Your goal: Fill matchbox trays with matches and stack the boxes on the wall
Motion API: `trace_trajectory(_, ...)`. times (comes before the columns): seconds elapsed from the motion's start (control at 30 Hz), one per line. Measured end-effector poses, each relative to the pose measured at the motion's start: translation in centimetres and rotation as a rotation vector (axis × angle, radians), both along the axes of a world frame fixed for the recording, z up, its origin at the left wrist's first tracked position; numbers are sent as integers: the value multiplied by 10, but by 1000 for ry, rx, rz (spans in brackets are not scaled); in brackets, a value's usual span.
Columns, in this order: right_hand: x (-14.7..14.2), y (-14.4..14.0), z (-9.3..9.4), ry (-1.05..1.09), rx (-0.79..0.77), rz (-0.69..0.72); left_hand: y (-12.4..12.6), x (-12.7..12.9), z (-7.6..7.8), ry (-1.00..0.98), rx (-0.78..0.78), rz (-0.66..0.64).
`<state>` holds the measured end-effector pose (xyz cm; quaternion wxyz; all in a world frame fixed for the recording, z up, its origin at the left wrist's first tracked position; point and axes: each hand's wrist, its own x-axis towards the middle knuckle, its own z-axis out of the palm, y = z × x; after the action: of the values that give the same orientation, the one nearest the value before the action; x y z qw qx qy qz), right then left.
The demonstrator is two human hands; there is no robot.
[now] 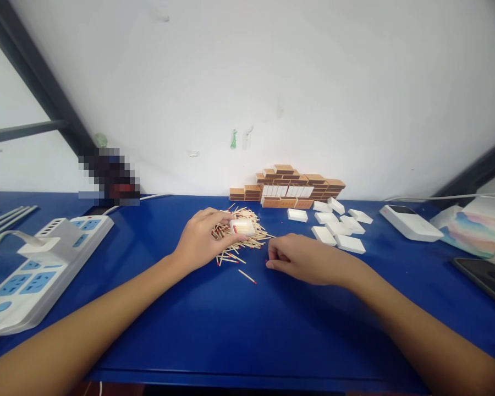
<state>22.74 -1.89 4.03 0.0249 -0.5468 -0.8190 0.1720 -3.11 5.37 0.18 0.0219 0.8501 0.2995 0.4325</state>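
Observation:
My left hand [206,234] grips a small white matchbox tray [247,229] between thumb and fingers, with some matches [241,226] lying inside it. Beneath and around the tray spreads a heap of loose red-tipped matches [256,239] on the blue table. To the right of the heap, my right hand [295,257] is closed in a pinch just above the table. A tiny red tip shows at its fingertips, which looks like a match head; the rest is hidden by the fingers. One single match [247,276] lies in front of the heap.
Stacked brown matchboxes [289,179] stand against the wall. Several white trays [338,228] lie scattered at the right. Farther right are a white device [412,223] and a dark phone [484,279]. A white power strip [45,275] with a cable occupies the left side.

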Motion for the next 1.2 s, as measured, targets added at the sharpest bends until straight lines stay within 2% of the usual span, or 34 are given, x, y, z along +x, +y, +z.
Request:
trace_trajectory(0.17,1,3,4,9,3,62,-2,1,-1,60,26,-51)
trace_trajectory(0.37,-13,6,3,352,350,-1,-11,4,3,83,-15,-125)
trace_trajectory(0.5,-21,5,-8,401,364,57,-18,7,6,69,-6,-178)
trace_trajectory(0.6,-19,7,-9,439,437,65,-16,7,5,49,21,-140)
trace_trajectory(0.7,-15,12,-6,465,491,18,-7,3,2,-22,-30,-36)
trace_trajectory(0.83,-15,12,-6,385,360,70,5,-2,0,-153,-161,62)
trace_trajectory(1.03,-19,3,-12,381,89,314,7,-5,-1,-44,-49,45)
trace_trajectory(1.2,-21,1,-9,376,-17,379,6,-5,-2,-22,-34,42)
